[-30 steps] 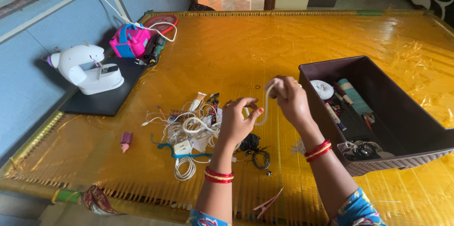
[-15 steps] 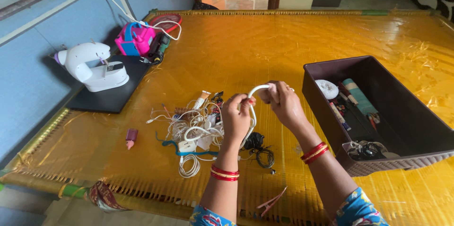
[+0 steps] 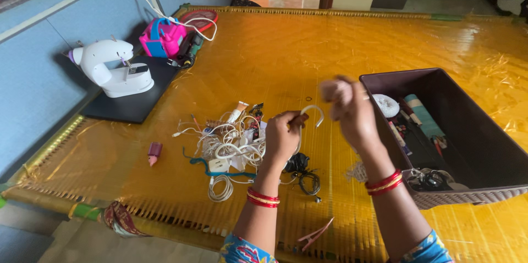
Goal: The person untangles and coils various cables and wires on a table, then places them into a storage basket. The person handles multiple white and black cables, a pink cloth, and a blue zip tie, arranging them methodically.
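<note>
Head view: both hands [image 3: 316, 122] grip a white cable [image 3: 311, 112] above tangled wires [image 3: 228, 147]

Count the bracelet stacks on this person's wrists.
2. One red and gold bangle stack sits on the left wrist, below the left hand holding the white cable. The other bangle stack is on the right wrist, beside the brown basket.

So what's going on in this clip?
A person is handling a white cable above a yellow woven mat. The left hand pinches the cable; the blurred right hand is raised beside it, grip unclear. A tangle of cables and chargers lies below, and a brown bin of odds and ends sits to the right.
</note>
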